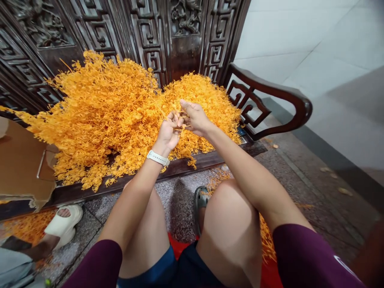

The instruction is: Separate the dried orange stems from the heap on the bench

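The head view looks forward and down on nearby orange sprigs (108,100).

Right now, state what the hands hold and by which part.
The left hand and right hand hold thin orange sprigs; which part cannot be told.

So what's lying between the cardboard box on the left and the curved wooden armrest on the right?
In the head view, a broad heap of orange sprigs lies on the bench between the cardboard box and the armrest.

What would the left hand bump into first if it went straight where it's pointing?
Probably the right hand, close in front of the left hand; depth is unclear, and they may already be touching.
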`<state>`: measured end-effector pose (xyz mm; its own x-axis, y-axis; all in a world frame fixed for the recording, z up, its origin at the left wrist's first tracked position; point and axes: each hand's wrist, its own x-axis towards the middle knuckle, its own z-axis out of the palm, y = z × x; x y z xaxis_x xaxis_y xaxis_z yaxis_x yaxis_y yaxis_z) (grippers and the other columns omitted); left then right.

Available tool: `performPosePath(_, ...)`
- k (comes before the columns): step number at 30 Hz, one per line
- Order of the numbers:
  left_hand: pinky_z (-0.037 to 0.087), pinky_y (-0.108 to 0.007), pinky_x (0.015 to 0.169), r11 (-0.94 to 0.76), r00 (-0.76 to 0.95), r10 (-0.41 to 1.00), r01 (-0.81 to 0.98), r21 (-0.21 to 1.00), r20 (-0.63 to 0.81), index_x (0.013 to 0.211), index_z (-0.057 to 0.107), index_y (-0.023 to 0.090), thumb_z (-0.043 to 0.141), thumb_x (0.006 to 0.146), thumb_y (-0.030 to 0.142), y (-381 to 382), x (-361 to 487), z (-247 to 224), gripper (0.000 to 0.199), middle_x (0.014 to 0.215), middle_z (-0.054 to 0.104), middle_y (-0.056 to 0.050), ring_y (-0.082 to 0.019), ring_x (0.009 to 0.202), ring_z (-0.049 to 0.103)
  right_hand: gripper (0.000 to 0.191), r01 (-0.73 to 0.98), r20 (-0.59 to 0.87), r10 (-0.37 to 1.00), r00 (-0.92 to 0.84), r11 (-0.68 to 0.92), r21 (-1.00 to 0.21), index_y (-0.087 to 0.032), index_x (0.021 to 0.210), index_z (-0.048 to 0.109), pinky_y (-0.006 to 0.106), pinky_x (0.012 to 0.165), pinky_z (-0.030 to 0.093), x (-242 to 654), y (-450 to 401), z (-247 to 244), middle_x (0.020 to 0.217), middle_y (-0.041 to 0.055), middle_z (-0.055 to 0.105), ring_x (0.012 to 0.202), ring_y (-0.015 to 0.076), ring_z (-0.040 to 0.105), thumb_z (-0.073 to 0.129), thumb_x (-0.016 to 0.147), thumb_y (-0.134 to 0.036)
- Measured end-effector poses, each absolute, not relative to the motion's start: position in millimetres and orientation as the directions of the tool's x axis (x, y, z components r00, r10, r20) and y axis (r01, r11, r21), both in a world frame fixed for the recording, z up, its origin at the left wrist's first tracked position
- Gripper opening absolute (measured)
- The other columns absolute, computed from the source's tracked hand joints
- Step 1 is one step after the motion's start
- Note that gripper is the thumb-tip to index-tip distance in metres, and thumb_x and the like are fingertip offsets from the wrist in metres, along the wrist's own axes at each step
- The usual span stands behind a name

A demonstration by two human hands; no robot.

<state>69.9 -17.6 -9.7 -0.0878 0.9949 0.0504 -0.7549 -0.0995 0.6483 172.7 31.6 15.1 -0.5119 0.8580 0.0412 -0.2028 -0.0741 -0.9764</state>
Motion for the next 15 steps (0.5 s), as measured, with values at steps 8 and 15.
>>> performPosePath(8,0.036,-0.021,0.053,-0.054,-0.038,0.998,-0.84,0.54,0.041,0.078,0.05,0.019,0.05,0.072,-0.009,-25,61,-3,0.029,0.062,0.036,0.005,-0.008,0.049,0.038,0.05,-0.296,0.019,0.731,-0.683,-0.253,-0.921,-0.024,0.074,0.029,0.016,0.035,0.008,200,25,30,0.049,-0.0134,0.022,0.038,0.004,0.006,0.048,0.107,-0.058)
performPosePath(15,0.04,-0.02,0.055,-0.142,-0.14,0.989,-0.737,0.661,0.055,0.08,0.062,0.017,0.077,0.084,0.018,-19,41,-2,0.016,0.07,0.051,0.003,-0.006,0.056,0.043,0.04,-0.155,0.07,0.929,-0.364,0.014,-0.988,-0.024,0.085,0.049,0.02,0.042,0.023,237,49,32,0.062,-0.0072,0.038,0.046,0.0079,0.026,0.055,0.101,-0.06)
